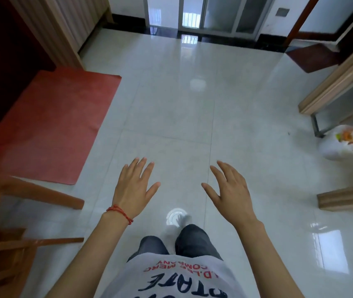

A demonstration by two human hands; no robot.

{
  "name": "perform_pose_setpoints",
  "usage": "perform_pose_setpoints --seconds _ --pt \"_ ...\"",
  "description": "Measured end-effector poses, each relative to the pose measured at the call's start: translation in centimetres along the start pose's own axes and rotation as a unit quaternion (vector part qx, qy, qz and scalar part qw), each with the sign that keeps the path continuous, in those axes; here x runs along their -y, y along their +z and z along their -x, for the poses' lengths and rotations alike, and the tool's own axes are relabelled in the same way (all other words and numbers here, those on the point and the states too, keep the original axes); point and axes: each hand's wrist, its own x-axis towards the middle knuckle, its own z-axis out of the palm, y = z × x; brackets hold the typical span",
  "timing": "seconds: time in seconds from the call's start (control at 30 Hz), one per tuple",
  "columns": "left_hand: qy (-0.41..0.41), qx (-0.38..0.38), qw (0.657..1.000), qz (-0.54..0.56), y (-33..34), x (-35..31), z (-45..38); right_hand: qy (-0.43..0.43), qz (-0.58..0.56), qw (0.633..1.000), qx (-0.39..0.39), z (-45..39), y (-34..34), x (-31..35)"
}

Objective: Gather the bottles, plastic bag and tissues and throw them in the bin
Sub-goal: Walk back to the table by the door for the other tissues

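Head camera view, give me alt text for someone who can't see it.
A person stands on a glossy white tiled floor with the left hand and right hand held out open and empty. A white plastic bag lies at the right by a table leg; a red mat lies at the left.

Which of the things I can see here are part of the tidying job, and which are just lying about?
Part of the job:
- white plastic bag on the floor at the right, something orange showing inside
- left hand and right hand, both holding nothing

Just lying about:
- red mat
- wooden chair
- wooden table

No bottles, tissues or bin are in view.
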Motion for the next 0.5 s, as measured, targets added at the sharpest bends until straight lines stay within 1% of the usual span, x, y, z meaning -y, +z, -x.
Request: perform_pose_setpoints --seconds 0.1,0.23,0.4,0.5 --pt "-0.022 0.007 1.000 0.009 -0.1 0.5 -4.2 -0.015 0.005 1.000 0.015 -5.3 0.3 -0.9" --pt "-0.063 -0.001 0.998 0.022 -0.7 1.5 -10.1 -0.055 0.010 0.998 0.030 -13.3 0.5 -1.8" --pt "-0.143 -0.022 0.989 0.040 -2.3 3.1 -16.3 -0.139 0.024 0.989 0.054 -23.8 -0.1 -1.8" --pt "-0.196 -0.033 0.978 0.057 -3.0 4.1 -18.6 -0.198 0.023 0.978 0.064 -29.2 -0.5 -0.9"
